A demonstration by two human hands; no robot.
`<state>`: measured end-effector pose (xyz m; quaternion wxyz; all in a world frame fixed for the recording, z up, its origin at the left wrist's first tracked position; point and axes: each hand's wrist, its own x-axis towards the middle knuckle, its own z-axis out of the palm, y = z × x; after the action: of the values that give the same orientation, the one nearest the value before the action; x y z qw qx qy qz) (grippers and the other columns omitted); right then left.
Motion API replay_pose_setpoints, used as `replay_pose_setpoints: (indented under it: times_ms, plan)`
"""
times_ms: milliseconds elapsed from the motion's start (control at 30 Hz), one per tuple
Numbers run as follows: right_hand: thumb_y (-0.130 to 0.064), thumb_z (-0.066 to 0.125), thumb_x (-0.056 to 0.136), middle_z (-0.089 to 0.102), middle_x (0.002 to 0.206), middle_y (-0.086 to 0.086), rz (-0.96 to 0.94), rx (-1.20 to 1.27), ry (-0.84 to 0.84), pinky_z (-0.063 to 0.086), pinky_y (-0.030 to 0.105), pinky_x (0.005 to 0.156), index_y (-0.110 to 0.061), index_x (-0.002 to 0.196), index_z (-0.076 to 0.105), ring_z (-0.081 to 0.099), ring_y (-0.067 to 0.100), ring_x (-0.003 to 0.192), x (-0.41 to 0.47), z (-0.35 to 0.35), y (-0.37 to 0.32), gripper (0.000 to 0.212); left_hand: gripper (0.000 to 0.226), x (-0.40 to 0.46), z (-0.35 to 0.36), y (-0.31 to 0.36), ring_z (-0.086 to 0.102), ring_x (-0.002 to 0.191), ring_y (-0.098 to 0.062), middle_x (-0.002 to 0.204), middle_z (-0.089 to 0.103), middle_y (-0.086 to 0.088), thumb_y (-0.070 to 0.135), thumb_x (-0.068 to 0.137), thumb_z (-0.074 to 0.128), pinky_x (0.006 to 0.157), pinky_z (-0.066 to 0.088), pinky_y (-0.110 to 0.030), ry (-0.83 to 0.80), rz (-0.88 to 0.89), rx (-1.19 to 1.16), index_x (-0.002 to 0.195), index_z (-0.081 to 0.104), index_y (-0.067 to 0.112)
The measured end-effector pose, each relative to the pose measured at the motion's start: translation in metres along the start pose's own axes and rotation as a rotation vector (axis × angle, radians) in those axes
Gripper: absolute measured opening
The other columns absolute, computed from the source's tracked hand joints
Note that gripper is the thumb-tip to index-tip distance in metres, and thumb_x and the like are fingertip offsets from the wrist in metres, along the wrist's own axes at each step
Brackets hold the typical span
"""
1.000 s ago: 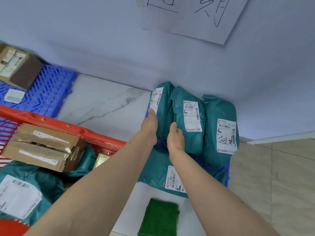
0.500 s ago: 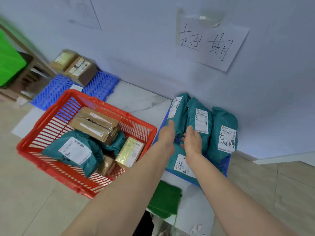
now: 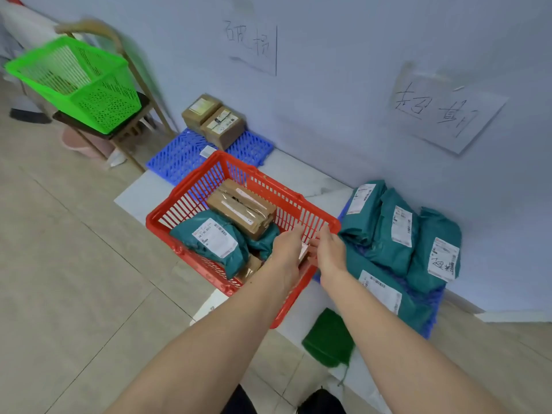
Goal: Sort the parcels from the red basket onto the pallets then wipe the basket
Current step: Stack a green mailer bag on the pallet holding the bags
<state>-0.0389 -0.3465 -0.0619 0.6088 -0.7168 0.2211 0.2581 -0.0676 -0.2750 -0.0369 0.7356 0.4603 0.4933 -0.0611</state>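
The red basket [image 3: 191, 201] stands on a white slab in the middle. It holds a brown cardboard box [image 3: 242, 209], a teal bag [image 3: 215, 240] with a white label, and a small brown parcel [image 3: 251, 268] low at the near side. My left hand [image 3: 287, 248] and my right hand [image 3: 330, 251] meet over the basket's right corner. A pale edge of a small parcel [image 3: 303, 253] shows between them; the rest is hidden, so the grip is unclear. Several teal bags [image 3: 394, 231] lie on the right blue pallet [image 3: 431, 312].
A second blue pallet [image 3: 182, 153] by the wall carries two brown boxes [image 3: 213, 121]. A green cloth [image 3: 328, 339] lies on the slab near my right arm. A green basket [image 3: 77, 82] sits on a chair at the left. Paper signs [image 3: 442, 115] hang on the wall.
Both hands have left the teal bags on the right pallet and moved left to the basket's right corner. The view has pulled back and turned left.
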Motion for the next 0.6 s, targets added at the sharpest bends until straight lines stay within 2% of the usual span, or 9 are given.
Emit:
replay_pose_setpoints:
  times_ms: [67, 100, 167, 200, 300, 433, 500, 533, 600]
  plan:
    - [-0.043, 0.040, 0.102, 0.071, 0.110, 0.010, 0.004, -0.010, -0.023, 0.055, 0.039, 0.079, -0.015, 0.112, 0.065, 0.067, 0.023, 0.094, -0.008, 0.033, -0.001, 0.039, 0.028, 0.011, -0.036, 0.015, 0.057, 0.085, -0.012, 0.105, 0.065, 0.000, 0.033, 0.099, 0.051, 0.076, 0.043, -0.027, 0.043, 0.001, 0.060, 0.111, 0.065, 0.012]
    - [-0.042, 0.040, 0.103, 0.070, 0.111, 0.013, 0.017, -0.010, -0.026, 0.055, 0.042, 0.082, -0.013, 0.115, 0.065, 0.066, 0.026, 0.096, -0.010, 0.050, 0.000, 0.041, 0.028, 0.019, -0.055, 0.023, 0.056, 0.086, -0.014, 0.103, 0.064, -0.002, 0.033, 0.097, 0.053, 0.075, 0.044, -0.028, 0.055, -0.006, 0.072, 0.109, 0.065, 0.011]
    - [-0.040, 0.039, 0.105, 0.067, 0.112, 0.019, 0.055, -0.016, -0.025, 0.053, 0.048, 0.091, -0.006, 0.123, 0.062, 0.065, 0.034, 0.104, -0.016, 0.084, 0.002, 0.045, 0.024, 0.026, -0.092, 0.043, 0.056, 0.077, -0.012, 0.093, 0.062, -0.002, 0.028, 0.097, 0.055, 0.061, 0.049, -0.024, 0.067, -0.027, 0.080, 0.106, 0.062, 0.007]
    - [-0.040, 0.038, 0.105, 0.067, 0.112, 0.019, 0.074, -0.038, -0.038, 0.053, 0.048, 0.091, -0.005, 0.126, 0.060, 0.065, 0.035, 0.104, -0.019, 0.100, 0.003, 0.046, 0.024, 0.031, -0.110, 0.054, 0.055, 0.077, -0.012, 0.095, 0.062, -0.003, 0.026, 0.097, 0.054, 0.061, 0.050, -0.024, 0.067, -0.038, 0.099, 0.108, 0.060, 0.006]
    - [-0.041, 0.038, 0.105, 0.064, 0.113, 0.011, 0.177, -0.067, -0.057, 0.049, 0.041, 0.091, -0.005, 0.133, 0.054, 0.061, 0.026, 0.100, -0.020, 0.137, 0.015, 0.048, 0.033, 0.053, -0.156, 0.076, 0.052, 0.105, -0.023, 0.120, 0.054, -0.003, 0.032, 0.099, 0.050, 0.087, 0.041, -0.033, 0.078, -0.008, 0.252, 0.118, 0.053, 0.005]
    - [-0.039, 0.039, 0.105, 0.058, 0.134, 0.026, 0.263, -0.151, -0.043, 0.044, 0.052, 0.108, 0.000, 0.130, 0.054, 0.058, 0.042, 0.122, -0.017, 0.169, 0.033, 0.049, 0.047, 0.089, -0.200, 0.094, 0.054, 0.116, -0.031, 0.124, 0.057, -0.011, 0.038, 0.101, 0.044, 0.098, 0.043, -0.040, 0.084, -0.013, 0.436, 0.126, 0.053, -0.001]
    - [-0.041, 0.040, 0.104, 0.065, 0.121, 0.020, 0.269, -0.242, -0.034, 0.046, 0.048, 0.105, -0.002, 0.124, 0.058, 0.061, 0.036, 0.111, -0.013, 0.180, 0.041, 0.048, 0.038, 0.107, -0.215, 0.098, 0.054, 0.108, -0.030, 0.118, 0.056, -0.012, 0.039, 0.102, 0.044, 0.090, 0.041, -0.035, 0.078, -0.027, 0.483, 0.117, 0.054, 0.005]
    - [-0.042, 0.041, 0.103, 0.065, 0.112, 0.016, 0.279, -0.284, -0.039, 0.046, 0.044, 0.101, -0.003, 0.124, 0.059, 0.060, 0.033, 0.105, -0.010, 0.184, 0.045, 0.048, 0.041, 0.117, -0.222, 0.098, 0.054, 0.107, -0.029, 0.120, 0.058, -0.012, 0.040, 0.102, 0.044, 0.089, 0.041, -0.035, 0.077, -0.034, 0.484, 0.119, 0.055, 0.004]
    - [-0.044, 0.042, 0.102, 0.065, 0.110, 0.016, 0.293, -0.360, -0.059, 0.046, 0.039, 0.095, 0.001, 0.123, 0.060, 0.060, 0.031, 0.104, 0.003, 0.191, 0.057, 0.052, 0.050, 0.133, -0.231, 0.097, 0.055, 0.116, -0.030, 0.133, 0.057, -0.011, 0.042, 0.100, 0.045, 0.092, 0.042, -0.036, 0.070, -0.048, 0.550, 0.134, 0.051, 0.006]
